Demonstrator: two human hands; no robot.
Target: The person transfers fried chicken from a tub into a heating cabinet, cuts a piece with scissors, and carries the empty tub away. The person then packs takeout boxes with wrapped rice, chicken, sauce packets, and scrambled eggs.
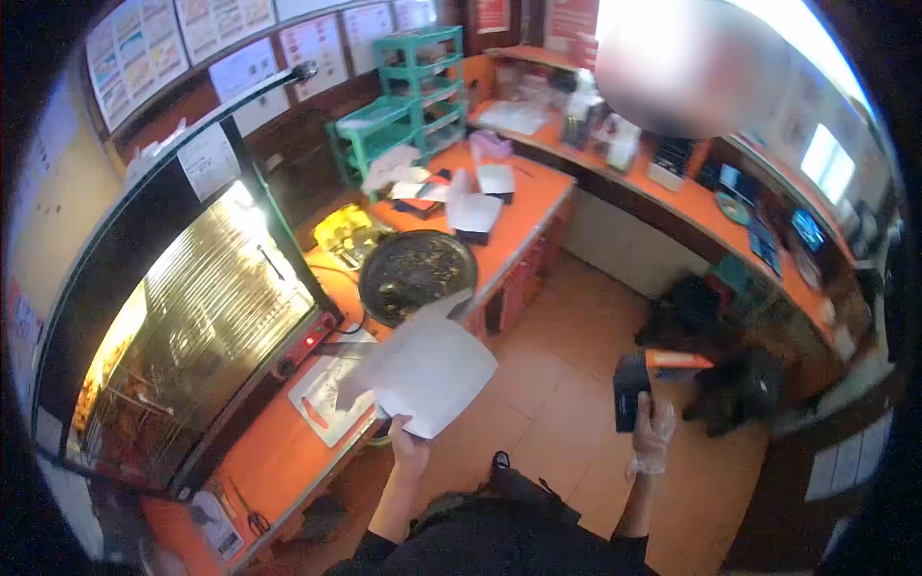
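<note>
An orange counter (530,192) runs past a lit, glass-fronted cabinet (206,307) above the tiled floor (547,422). From my remote seat I see the left hand (410,445) pinching the near edge of a white paper sheet (437,372), held by the counter's edge near a round black pan (418,269). The gloved right hand (654,430) grips a dark box (630,392) over the floor; I cannot tell how its separate fingers lie.

Glowing cabinet (206,302), blurry white sheet (440,374)
</note>
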